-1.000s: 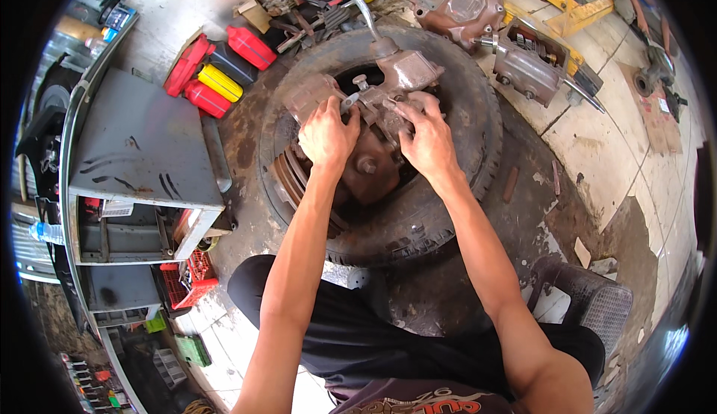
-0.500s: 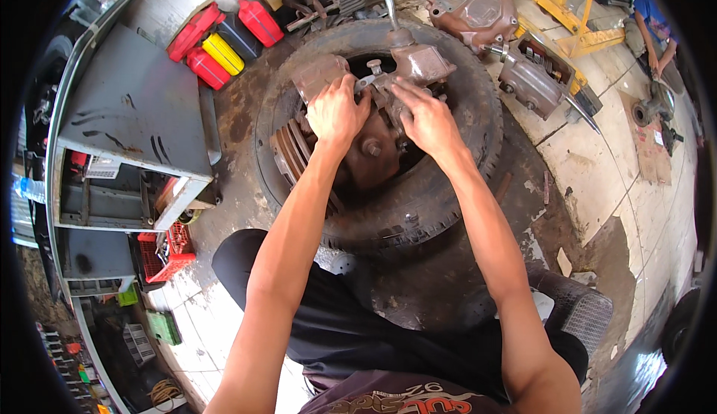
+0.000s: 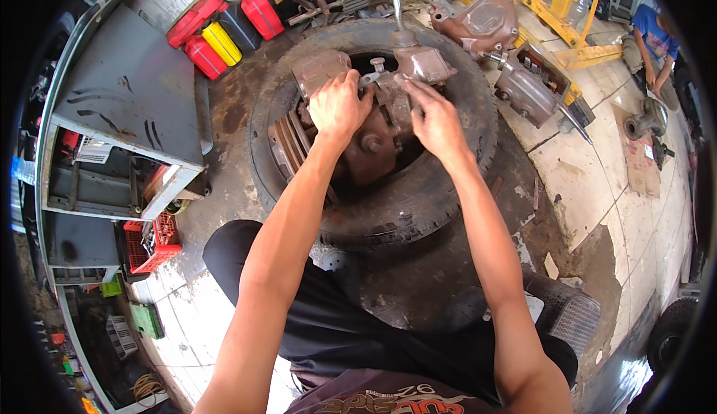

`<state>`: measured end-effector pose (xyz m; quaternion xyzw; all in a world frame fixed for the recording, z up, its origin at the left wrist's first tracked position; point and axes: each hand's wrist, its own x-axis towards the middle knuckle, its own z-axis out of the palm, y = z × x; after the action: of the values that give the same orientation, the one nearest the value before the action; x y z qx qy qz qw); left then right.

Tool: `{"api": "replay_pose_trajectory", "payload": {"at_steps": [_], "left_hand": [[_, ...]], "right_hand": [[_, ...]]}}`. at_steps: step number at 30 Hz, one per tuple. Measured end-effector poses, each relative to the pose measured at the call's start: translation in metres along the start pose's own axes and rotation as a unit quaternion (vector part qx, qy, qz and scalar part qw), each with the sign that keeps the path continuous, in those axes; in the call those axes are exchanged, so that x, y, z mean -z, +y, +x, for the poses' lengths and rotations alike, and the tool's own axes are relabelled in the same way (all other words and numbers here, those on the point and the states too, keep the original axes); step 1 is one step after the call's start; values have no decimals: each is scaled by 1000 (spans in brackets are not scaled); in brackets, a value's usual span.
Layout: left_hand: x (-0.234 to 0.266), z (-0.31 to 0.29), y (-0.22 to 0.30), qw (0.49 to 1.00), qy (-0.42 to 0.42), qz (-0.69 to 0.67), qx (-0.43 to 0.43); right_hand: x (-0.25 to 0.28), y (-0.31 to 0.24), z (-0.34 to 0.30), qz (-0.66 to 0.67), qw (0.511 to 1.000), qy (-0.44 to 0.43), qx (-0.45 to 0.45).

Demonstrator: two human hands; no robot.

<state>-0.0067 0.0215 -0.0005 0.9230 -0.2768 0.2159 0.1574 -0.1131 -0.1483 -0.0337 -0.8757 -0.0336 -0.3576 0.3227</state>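
A rusty brown machine assembly [image 3: 371, 159], with cast housings and a finned or grooved round part [image 3: 287, 144] at its left, sits in the middle of a large tyre [image 3: 373, 223] lying flat. My left hand [image 3: 340, 106] rests on its top left, fingers curled beside a small grey metal piece [image 3: 367, 79]; what lies under the fingers is hidden. Over the right side, my right hand [image 3: 439, 121] has its fingers stretched toward the upper housing [image 3: 423, 64], thumb apart, fingertips at the metal. A bent metal lever [image 3: 393, 0] rises from that housing.
Red, yellow and black plastic bottles [image 3: 222, 44] stand at the upper left beside a grey metal cabinet [image 3: 123, 85]. A bell-shaped casting [image 3: 478, 22] and an opened gearbox with a shaft [image 3: 529, 87] lie at the right, near a yellow frame [image 3: 556, 18]. Another person [image 3: 654, 41] crouches far right.
My right hand has shifted slightly down and right on the assembly, with its fingers drawn back a little. My left hand stays on the same spot. The whole view has moved slightly.
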Motion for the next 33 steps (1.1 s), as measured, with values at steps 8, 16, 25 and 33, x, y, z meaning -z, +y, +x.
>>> {"api": "replay_pose_trajectory", "payload": {"at_steps": [8,16,25,33], "left_hand": [[-3,-6,-12,1000,8,13,-3],[-5,-1,-3,999,19,19,-22],[-3,-7,-3,1000,-4,29,-2],[-6,-4,-11,999,36,21,-34]], "right_hand": [[11,-33,-37,-127,892,-381,-205],[-15,-11,-19,21,998,59,2],[2,-16,-63,-57,929,-284,-229],[1,-13,-34,149,952,-102,-246]]}}
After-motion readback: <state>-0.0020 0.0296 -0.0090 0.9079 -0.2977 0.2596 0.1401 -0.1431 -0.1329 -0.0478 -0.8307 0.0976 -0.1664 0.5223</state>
